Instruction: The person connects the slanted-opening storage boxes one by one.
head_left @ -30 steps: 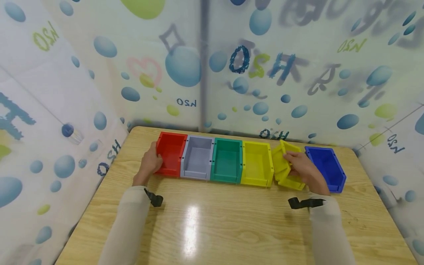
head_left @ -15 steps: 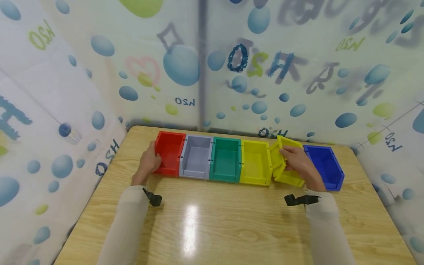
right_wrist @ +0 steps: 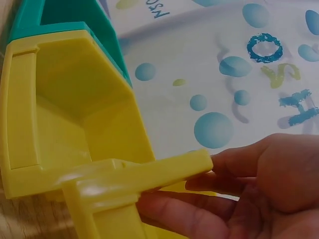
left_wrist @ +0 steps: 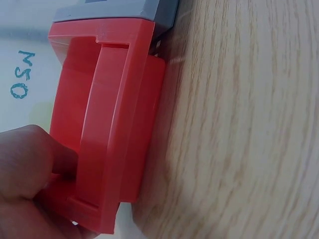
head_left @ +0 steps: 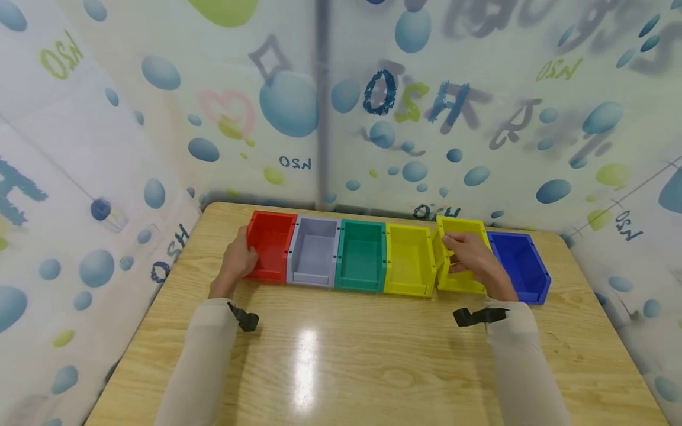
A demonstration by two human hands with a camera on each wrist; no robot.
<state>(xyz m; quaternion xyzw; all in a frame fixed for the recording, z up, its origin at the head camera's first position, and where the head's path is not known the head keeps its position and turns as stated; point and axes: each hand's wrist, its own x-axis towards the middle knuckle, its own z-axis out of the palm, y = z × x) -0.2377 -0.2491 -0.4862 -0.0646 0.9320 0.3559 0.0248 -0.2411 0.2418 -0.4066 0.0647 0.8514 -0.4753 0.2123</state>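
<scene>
At the left end of a row of plastic storage bins, my left hand (head_left: 237,260) grips the side wall of the red bin (head_left: 273,242). In the left wrist view the thumb (left_wrist: 37,157) bends over that wall into the red bin (left_wrist: 112,119). My right hand (head_left: 474,260) pinches the left side wall of a yellow bin (head_left: 462,225) at the row's right. The right wrist view has this yellow bin (right_wrist: 164,172) with its wall against the other yellow bin (right_wrist: 60,104), overlapping its edge. Part of the held bin is hidden behind my right hand.
Between the red and yellow bins stand a grey bin (head_left: 316,248) and a green bin (head_left: 362,254), side by side. A blue bin (head_left: 519,266) sits angled at the right. The wooden table (head_left: 373,361) meets a patterned wall (head_left: 298,171) behind.
My right hand has moved left and tilted the yellow bin from a slant to nearly straight, up against the other yellow bin. The left hand keeps its grip on the red bin.
</scene>
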